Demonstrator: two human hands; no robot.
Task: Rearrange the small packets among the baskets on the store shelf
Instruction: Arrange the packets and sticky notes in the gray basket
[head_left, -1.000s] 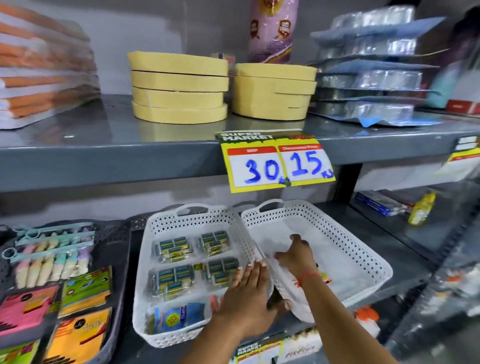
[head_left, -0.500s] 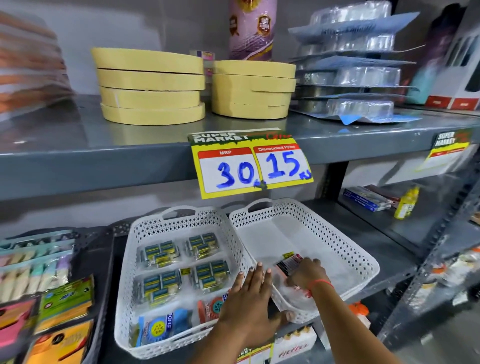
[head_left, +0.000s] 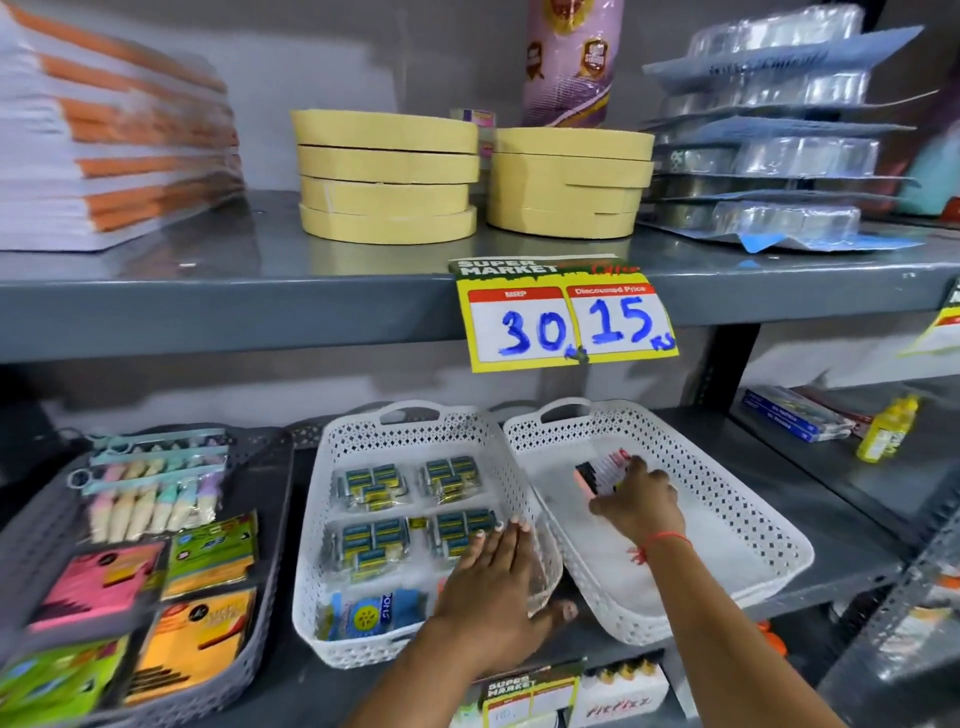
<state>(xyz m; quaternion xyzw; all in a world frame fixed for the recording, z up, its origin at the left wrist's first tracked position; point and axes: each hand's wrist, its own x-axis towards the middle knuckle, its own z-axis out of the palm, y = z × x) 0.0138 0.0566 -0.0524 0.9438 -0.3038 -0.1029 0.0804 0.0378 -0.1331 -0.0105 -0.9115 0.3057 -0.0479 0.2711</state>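
White perforated baskets, two, lower centre of frame: left basket (head_left: 410, 519) stocked; right basket (head_left: 727, 519) nearly bare. Right hand (head_left: 636, 501) pinches small packet (head_left: 605, 470) inside right basket; left hand (head_left: 493, 577) spread flat on left basket's rim. Risk: slick wrapper slipping from the pinch

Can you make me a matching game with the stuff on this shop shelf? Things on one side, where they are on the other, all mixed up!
Things:
1. small packet
2. yellow tape rolls
3. yellow bottle
4. price sign

Places:
A. stacked on the top shelf
B. hanging from the top shelf's edge
C. in the right hand, over the right white basket
D. standing on the lower shelf, far right

Pairs: 1-C, 2-A, 3-D, 4-B
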